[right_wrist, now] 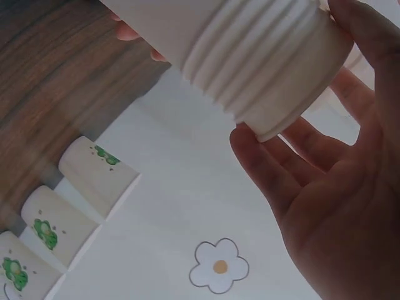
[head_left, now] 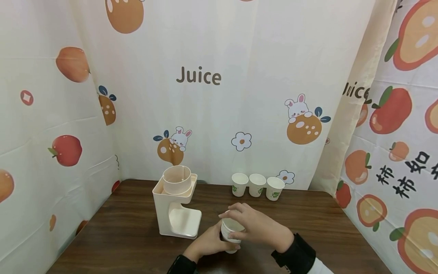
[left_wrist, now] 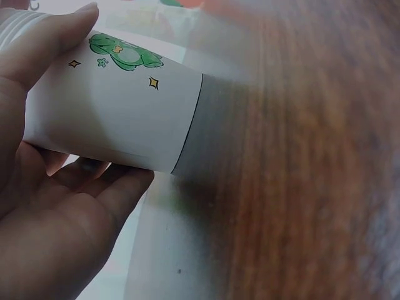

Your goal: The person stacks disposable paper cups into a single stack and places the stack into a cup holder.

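Cup stack: a stack of white paper cups (head_left: 232, 232) sits low in the centre of the head view, held above the table between both hands. The right wrist view shows many nested rims (right_wrist: 269, 59); the left wrist view shows a green printed figure on the side (left_wrist: 125, 94).
Left hand: the left hand (head_left: 207, 243) wraps its curled fingers and thumb round the lower part of the stack.
Right hand: the right hand (head_left: 254, 224) arches over the top, its fingers curled round the rim end.
Dispenser: a cream cup dispenser (head_left: 176, 207) stands just left of the hands, its round tube open at the top.
Three cups: three single paper cups (head_left: 256, 185) stand in a row further up the frame, at the table's back edge.
Table: dark brown wood (head_left: 325, 224).
Backdrop: pale curtain (head_left: 205, 76) printed with fruit, rabbits and the word Juice.
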